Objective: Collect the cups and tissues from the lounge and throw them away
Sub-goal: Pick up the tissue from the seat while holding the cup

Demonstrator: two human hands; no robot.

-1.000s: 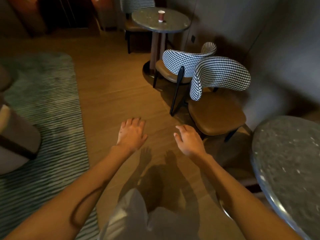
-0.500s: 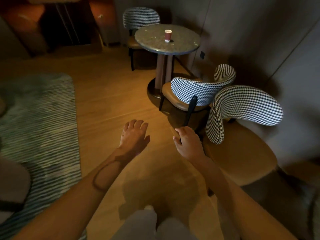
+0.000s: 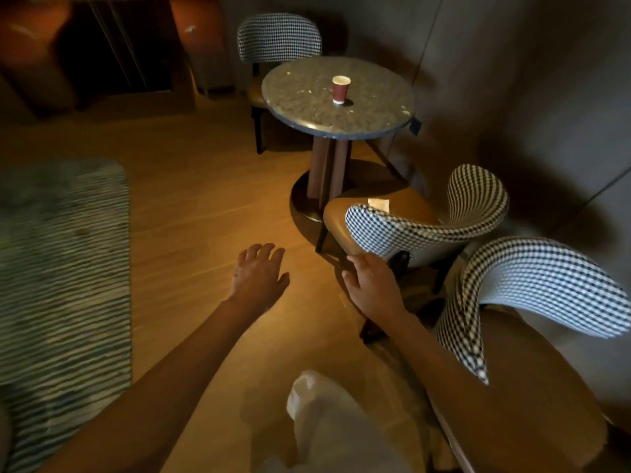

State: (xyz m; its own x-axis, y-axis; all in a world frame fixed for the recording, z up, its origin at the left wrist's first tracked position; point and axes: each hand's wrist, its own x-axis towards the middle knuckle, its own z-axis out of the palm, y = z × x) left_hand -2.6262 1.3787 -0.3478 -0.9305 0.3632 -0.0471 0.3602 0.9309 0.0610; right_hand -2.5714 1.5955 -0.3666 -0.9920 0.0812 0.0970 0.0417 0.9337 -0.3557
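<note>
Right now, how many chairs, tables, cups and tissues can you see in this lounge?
Chairs: 3, the far chair, the middle chair and the near chair
Round tables: 1, the table
Cups: 1, the red cup, upright on the table
Tissues: 1, the white tissue, lying on the middle chair's seat
Total: 6

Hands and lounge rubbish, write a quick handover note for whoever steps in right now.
Left hand and right hand: both open, holding nothing, out over the floor.
Red paper cup: upright on the round table ahead.
White tissue: on the seat of the nearest chair to that table.
Done: nothing collected yet.
Left: pick up tissue and cup, then bin them; no bin in view.
</note>
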